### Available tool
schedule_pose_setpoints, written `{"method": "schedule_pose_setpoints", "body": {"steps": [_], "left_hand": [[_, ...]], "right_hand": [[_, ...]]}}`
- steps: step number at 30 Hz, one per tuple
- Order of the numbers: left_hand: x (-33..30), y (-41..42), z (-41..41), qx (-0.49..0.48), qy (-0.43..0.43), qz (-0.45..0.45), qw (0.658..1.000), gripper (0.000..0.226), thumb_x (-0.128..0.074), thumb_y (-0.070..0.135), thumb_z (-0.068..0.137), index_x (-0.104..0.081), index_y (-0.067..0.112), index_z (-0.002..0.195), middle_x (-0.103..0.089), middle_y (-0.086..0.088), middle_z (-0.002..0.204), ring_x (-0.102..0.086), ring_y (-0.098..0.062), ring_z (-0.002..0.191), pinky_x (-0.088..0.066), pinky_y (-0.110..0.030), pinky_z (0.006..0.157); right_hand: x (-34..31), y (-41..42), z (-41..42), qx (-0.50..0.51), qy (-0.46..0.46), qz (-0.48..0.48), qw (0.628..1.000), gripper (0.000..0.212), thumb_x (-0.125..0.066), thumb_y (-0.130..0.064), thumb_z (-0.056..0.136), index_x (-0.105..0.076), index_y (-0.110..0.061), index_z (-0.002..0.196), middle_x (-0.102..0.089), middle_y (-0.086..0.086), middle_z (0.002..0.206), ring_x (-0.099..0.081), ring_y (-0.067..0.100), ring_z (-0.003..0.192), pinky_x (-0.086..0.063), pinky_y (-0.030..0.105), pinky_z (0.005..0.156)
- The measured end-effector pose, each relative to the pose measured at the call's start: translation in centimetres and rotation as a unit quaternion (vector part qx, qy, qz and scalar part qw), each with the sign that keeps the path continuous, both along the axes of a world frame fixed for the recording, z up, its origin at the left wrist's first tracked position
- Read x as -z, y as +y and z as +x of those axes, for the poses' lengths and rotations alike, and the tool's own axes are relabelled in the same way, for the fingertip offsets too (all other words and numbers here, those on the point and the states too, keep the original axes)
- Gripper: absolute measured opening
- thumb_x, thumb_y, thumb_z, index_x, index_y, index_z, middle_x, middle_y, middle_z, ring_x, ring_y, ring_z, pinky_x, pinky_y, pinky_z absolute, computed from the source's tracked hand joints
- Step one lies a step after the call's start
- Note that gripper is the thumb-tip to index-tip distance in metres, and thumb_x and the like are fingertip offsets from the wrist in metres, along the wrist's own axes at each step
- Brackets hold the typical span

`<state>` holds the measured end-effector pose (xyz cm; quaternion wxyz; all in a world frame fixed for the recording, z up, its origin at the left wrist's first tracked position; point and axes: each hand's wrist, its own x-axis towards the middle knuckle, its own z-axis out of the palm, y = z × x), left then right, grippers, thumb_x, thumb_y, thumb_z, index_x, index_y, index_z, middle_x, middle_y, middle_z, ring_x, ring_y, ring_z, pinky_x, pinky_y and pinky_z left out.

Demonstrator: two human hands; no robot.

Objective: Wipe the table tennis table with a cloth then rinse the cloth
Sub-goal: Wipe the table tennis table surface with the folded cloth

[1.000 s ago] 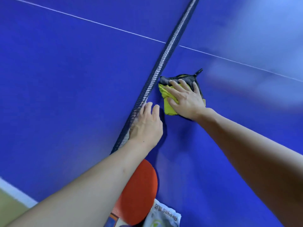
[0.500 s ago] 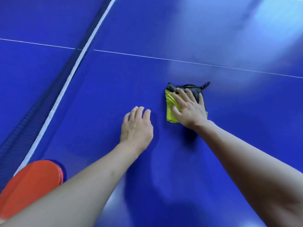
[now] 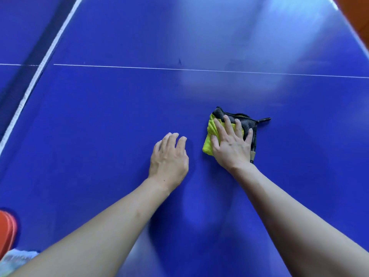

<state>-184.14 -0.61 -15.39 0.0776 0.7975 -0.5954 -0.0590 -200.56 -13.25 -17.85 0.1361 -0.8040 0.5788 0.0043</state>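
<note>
The person leans over the blue bench (image 3: pixel 119 116) with both bare forearms extended across its surface.

Right hand (image 3: pixel 231 144): laid palm-down on the cloth (image 3: pixel 209 134), fingers straight and spread, pressing the cloth flat against the bench. No finger curls around the fabric; the hand bears on it from above.

Cloth: folded into a compact pad, yellow on the near-left portion and dark grey on the far portion, with a small dark loop (image 3: pixel 264 119) projecting from its far right corner. It lies flat on the bench, right of centre, on the near side of the thin white line (image 3: pixel 139 67) that crosses the surface.

Left hand (image 3: pixel 169 156): beside the cloth to its left, apart from it, holding nothing. Its fingers are bent loosely with the tips toward the bench; whether the tips touch the surface cannot be determined.

The net (image 3: pixel 26 62) runs diagonally along the left side, with a white band (image 3: pixel 43 62) along its edge. A red paddle (image 3: pixel 7 230) lies at the lower left edge, partly cut off by the view. Just below it, a pale printed item (image 3: pixel 16 258) is visible, too blurred to identify. Light reflections show on the far part of the bench.
</note>
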Motion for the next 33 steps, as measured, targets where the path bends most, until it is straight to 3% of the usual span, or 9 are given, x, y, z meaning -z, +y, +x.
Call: {"method": "schedule_pose_setpoints", "body": {"steps": [8, 24, 29, 33], "left_hand": [[-0.2, 6.9, 10.1, -0.055, -0.018, -0.010, 0.998, 0.039, -0.049, 0.024, 0.097, -0.054, 0.014, 0.134, -0.052, -0.008, 0.142, -0.044, -0.028, 0.138, -0.040, -0.044, 0.109], [-0.9, 25.2, 34.6, -0.230, -0.016, 0.066, 0.971, 0.042, -0.046, 0.018, 0.095, -0.045, 0.019, 0.137, -0.044, -0.005, 0.144, -0.036, -0.027, 0.139, -0.033, -0.042, 0.110], [-1.1, 27.3, 36.4, -0.278, 0.042, 0.077, 0.956, 0.039, -0.042, 0.016, 0.096, -0.038, 0.023, 0.135, -0.032, 0.000, 0.145, -0.036, -0.023, 0.137, -0.044, -0.045, 0.100], [-1.0, 27.5, 35.2, -0.253, -0.006, 0.082, 0.964, 0.042, -0.044, 0.017, 0.095, -0.042, 0.021, 0.137, -0.039, -0.002, 0.145, -0.034, -0.024, 0.141, -0.038, -0.043, 0.107]], "right_hand": [[-0.2, 6.4, 9.6, -0.041, 0.009, 0.005, 0.999, 0.060, -0.025, -0.055, 0.107, -0.006, -0.050, 0.164, 0.004, -0.017, 0.175, 0.008, 0.023, 0.162, 0.008, 0.065, 0.125], [0.1, 18.8, 45.1, -0.248, -0.024, -0.010, 0.968, 0.057, -0.028, -0.053, 0.106, -0.019, -0.050, 0.162, -0.008, -0.014, 0.175, 0.000, 0.027, 0.162, 0.002, 0.069, 0.124], [0.2, 19.3, 47.2, -0.389, -0.019, -0.019, 0.921, 0.055, -0.029, -0.054, 0.104, -0.025, -0.052, 0.159, -0.015, -0.015, 0.174, -0.007, 0.027, 0.161, -0.002, 0.068, 0.125], [0.2, 18.9, 44.5, -0.438, -0.025, -0.026, 0.898, 0.052, -0.034, -0.053, 0.104, -0.033, -0.051, 0.157, -0.024, -0.015, 0.171, -0.015, 0.023, 0.160, -0.008, 0.065, 0.126]]}}
